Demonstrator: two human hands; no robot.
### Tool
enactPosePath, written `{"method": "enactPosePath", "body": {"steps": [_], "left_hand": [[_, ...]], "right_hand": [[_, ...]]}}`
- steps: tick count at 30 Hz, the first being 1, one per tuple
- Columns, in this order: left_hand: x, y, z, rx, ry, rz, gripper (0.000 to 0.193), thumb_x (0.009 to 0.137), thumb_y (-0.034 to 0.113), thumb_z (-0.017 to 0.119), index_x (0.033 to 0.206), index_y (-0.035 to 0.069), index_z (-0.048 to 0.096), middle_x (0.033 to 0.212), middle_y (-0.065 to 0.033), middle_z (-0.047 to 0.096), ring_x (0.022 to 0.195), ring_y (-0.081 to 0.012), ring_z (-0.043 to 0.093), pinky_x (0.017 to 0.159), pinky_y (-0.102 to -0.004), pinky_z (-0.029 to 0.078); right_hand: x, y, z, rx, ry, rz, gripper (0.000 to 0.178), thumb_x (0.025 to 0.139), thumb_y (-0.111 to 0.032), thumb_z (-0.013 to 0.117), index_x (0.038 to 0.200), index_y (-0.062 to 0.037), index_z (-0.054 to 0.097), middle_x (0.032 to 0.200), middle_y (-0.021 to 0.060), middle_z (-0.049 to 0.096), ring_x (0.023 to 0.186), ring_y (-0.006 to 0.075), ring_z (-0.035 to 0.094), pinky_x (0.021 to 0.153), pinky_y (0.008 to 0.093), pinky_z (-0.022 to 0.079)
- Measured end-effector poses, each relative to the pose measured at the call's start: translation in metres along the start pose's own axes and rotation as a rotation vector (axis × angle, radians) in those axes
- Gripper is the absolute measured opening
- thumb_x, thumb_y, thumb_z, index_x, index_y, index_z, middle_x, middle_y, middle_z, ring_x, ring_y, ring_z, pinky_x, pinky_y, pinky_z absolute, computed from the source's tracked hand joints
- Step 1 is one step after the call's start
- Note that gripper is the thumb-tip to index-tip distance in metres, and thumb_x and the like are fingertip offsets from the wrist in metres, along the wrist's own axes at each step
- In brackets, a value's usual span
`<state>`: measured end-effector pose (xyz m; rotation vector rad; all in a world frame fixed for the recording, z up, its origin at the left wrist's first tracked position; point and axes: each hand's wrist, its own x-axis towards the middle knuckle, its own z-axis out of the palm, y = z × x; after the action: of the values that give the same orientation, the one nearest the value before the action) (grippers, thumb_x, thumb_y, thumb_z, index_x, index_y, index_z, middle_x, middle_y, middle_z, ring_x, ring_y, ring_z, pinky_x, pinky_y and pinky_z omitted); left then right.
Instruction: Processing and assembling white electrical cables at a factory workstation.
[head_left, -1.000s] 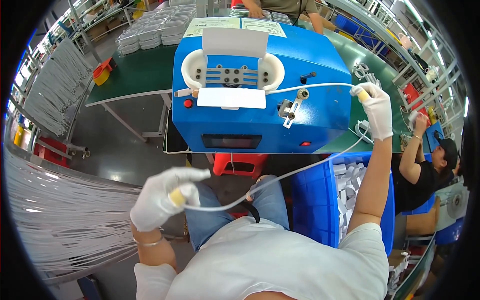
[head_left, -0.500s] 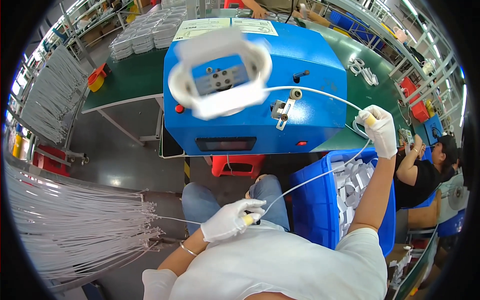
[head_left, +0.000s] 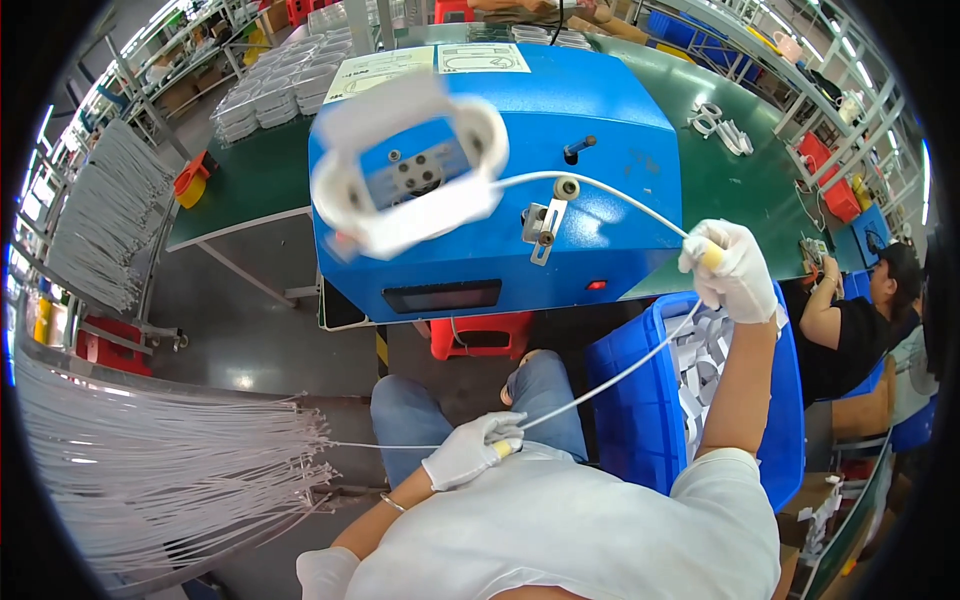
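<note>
A white cable [head_left: 620, 375] stretches between my two gloved hands. My left hand [head_left: 470, 455], low in front of my body, is closed around it, with yellow covering showing at a finger. My right hand [head_left: 735, 270], raised beside the machine, pinches the same cable, and yellow also shows on a fingertip there. From the right hand the cable runs past a small roller [head_left: 566, 188] to a white winding frame [head_left: 410, 170] on the blue machine [head_left: 480, 90]; the frame is motion-blurred. Behind my left hand the cable leads to a large bundle of white cables [head_left: 170, 460].
A blue bin [head_left: 630, 420] with white pieces stands by my right arm. The machine sits on a green table [head_left: 730, 200] carrying stacked clear trays [head_left: 270, 90] and several coiled cables [head_left: 720, 128]. A red stool [head_left: 480, 335] is under it. A co-worker [head_left: 850, 325] sits at right.
The view has shifted slightly, so the machine appears further left. My left hand has come a little closer to my body. Both hands keep hold of the cable, and the winding frame remains blurred.
</note>
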<state>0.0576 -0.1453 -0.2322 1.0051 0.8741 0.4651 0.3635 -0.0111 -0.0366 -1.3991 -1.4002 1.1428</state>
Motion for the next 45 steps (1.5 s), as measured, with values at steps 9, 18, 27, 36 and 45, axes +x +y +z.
{"method": "enactPosePath", "body": {"steps": [9, 18, 27, 36, 45], "left_hand": [[0.001, -0.013, -0.016, 0.796, 0.206, -0.053, 0.042, 0.084, 0.017, 0.065, 0.122, 0.004, 0.055, 0.094, -0.0083, 0.067, 0.086, -0.0178, 0.062, 0.079, -0.0284, 0.048], [-0.033, 0.029, -0.037, -0.053, -0.239, 0.093, 0.046, 0.085, 0.015, 0.066, 0.128, 0.005, 0.052, 0.111, -0.0066, 0.064, 0.104, -0.0122, 0.056, 0.091, -0.0287, 0.044], [-0.047, 0.027, -0.059, 1.115, -0.194, -0.262, 0.057, 0.085, 0.047, 0.057, 0.127, 0.008, 0.053, 0.118, -0.016, 0.061, 0.108, -0.0317, 0.058, 0.092, -0.0376, 0.045], [-0.102, 0.263, -0.084, 0.862, 0.282, 0.616, 0.019, 0.079, 0.0, 0.067, 0.098, 0.001, 0.07, 0.087, -0.008, 0.068, 0.077, -0.0119, 0.063, 0.067, -0.0259, 0.052], [0.01, 0.38, -0.11, 1.488, 0.217, 0.965, 0.018, 0.08, 0.003, 0.06, 0.092, 0.007, 0.074, 0.088, -0.0096, 0.07, 0.075, -0.0194, 0.063, 0.074, -0.0255, 0.051]], "right_hand": [[-0.012, -0.01, 0.04, 0.224, -0.16, 0.1, 0.029, 0.088, -0.021, 0.06, 0.069, 0.0001, 0.055, 0.051, 0.0006, 0.049, 0.031, 0.0103, 0.046, 0.029, 0.0187, 0.027], [-0.019, -0.008, 0.094, 0.513, -0.257, 0.069, 0.036, 0.094, -0.031, 0.051, 0.069, -0.0054, 0.05, 0.053, 0.0008, 0.044, 0.039, 0.0123, 0.048, 0.047, 0.0336, 0.054], [-0.031, -0.01, 0.086, 0.326, -0.102, 0.06, 0.038, 0.093, -0.036, 0.053, 0.07, -0.0057, 0.051, 0.052, -0.0002, 0.045, 0.037, 0.0111, 0.048, 0.04, 0.0273, 0.047], [0.092, -0.063, 0.053, -0.954, 0.362, -1.122, 0.016, 0.084, -0.019, 0.067, 0.086, -0.0034, 0.066, 0.078, 0.0077, 0.064, 0.067, 0.0196, 0.061, 0.063, 0.0284, 0.049], [0.186, -0.119, 0.129, -1.05, 0.082, -1.365, 0.02, 0.084, -0.011, 0.063, 0.104, -0.015, 0.066, 0.095, 0.0076, 0.066, 0.087, 0.0202, 0.064, 0.08, 0.0283, 0.053]]}}
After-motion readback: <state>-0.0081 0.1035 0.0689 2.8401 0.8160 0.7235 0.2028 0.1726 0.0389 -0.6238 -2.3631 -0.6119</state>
